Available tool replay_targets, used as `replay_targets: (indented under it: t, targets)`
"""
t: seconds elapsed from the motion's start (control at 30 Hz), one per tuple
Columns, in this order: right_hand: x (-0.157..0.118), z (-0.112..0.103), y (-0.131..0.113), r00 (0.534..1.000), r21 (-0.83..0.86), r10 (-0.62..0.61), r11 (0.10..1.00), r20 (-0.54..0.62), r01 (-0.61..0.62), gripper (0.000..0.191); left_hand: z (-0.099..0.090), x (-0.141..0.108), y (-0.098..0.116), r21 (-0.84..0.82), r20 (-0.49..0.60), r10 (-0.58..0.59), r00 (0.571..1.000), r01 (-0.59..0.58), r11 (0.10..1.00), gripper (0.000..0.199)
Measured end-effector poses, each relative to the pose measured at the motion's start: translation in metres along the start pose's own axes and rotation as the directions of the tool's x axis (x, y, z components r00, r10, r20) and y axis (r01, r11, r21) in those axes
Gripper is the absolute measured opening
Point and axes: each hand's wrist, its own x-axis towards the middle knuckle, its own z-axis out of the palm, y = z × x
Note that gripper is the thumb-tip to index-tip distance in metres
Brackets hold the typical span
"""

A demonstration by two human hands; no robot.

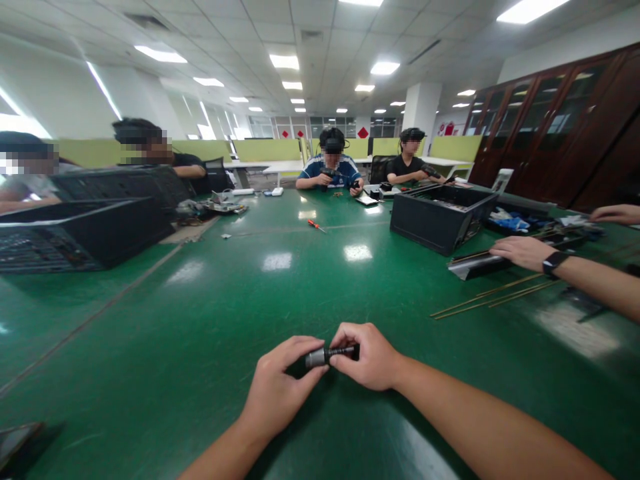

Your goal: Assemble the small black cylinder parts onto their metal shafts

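Observation:
A short cylindrical part (316,359) with a grey, metallic-looking barrel and a thinner, ridged dark section lies between my hands, just above the green tabletop (225,400). My left hand (280,380) pinches the barrel end between thumb and fingers. On the thin section, my right hand (367,357) is closed with thumb and forefinger, and a dark end shows within its curled fingers. The part is held nearly level, and its exact kind cannot be made out.
An orange screwdriver (314,225) lies further up the table. Dark computer cases stand at the right (425,220) and left (90,233). Thin brass-coloured rods (480,301) lie near a co-worker's hand (525,252). Across the table, a person (333,167) holds a dark power tool.

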Motion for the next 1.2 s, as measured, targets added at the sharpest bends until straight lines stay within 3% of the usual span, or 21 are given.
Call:
replay_targets:
  t: [1.2]
  targets:
    - [0.0007, -0.0008, -0.0027, 0.999, -0.017, 0.04, 0.999, 0.0, -0.04, 0.008, -0.0039, 0.0023, 0.0046, 0.027, -0.062, 0.031, 0.998, -0.029, 0.999, 0.026]
